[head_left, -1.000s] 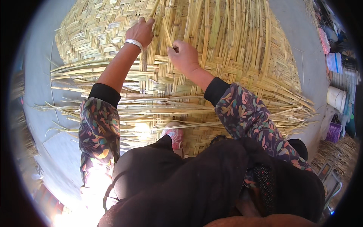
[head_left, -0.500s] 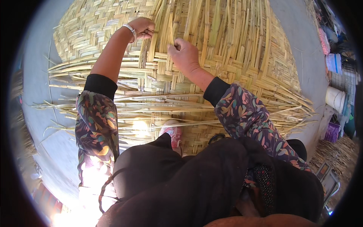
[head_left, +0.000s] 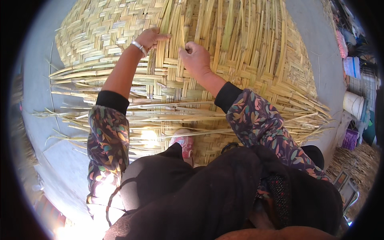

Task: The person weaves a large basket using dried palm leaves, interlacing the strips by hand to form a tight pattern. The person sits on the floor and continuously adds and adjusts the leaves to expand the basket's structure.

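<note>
Grey floor is seen left of the woven mat, which is laid out beneath both hands. Past the mat's left edge, loose ends of crosswise strips are spread. Over the mat's upper middle, the left hand is held, a silver bracelet worn at its wrist; one finger is stretched toward the lengthwise strips, the others are bent under, and whether anything is grasped cannot be told. On the mat's near part, a pink shoe is planted. Just right of the left hand, above the mat, the right hand is held, its fingers curled beside a narrow strip; whether it is pinched cannot be told. Right of the mat, a white bucket is seen.
</note>
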Motion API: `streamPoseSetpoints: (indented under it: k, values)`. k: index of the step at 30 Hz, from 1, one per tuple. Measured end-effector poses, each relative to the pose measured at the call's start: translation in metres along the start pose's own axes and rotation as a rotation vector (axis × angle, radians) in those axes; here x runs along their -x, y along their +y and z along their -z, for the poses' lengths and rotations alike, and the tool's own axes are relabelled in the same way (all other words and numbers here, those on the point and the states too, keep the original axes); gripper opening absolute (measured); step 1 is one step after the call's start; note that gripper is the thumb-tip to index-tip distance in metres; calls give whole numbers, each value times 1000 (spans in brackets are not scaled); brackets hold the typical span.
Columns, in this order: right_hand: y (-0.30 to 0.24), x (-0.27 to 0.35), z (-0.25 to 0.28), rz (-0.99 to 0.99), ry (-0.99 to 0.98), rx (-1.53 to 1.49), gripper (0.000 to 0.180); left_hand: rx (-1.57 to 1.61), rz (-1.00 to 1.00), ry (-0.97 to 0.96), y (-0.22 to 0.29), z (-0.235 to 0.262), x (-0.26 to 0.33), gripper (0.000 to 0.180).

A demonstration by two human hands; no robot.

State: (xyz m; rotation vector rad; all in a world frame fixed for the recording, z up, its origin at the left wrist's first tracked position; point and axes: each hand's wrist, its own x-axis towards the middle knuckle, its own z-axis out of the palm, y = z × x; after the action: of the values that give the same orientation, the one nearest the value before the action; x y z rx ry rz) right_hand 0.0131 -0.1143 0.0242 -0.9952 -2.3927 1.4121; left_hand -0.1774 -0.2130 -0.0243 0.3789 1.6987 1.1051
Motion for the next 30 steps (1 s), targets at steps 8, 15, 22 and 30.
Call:
streamPoseSetpoints:
  k: [8, 15, 22, 30]
  values:
    - [12, -12, -9, 60, -71, 224, 23, 463, -166, -182, 4, -13, 28, 38]
    - [15, -14, -3, 252, -339, 390, 30, 568, -196, -159, -1, -3, 26, 37]
    - [32, -29, -6, 257, -401, 278, 29, 1024, -197, 12, -28, 5, 33, 34]
    - [36, -33, -11, 232, -456, 372, 30, 1091, -163, 140, -29, 33, 28, 28]
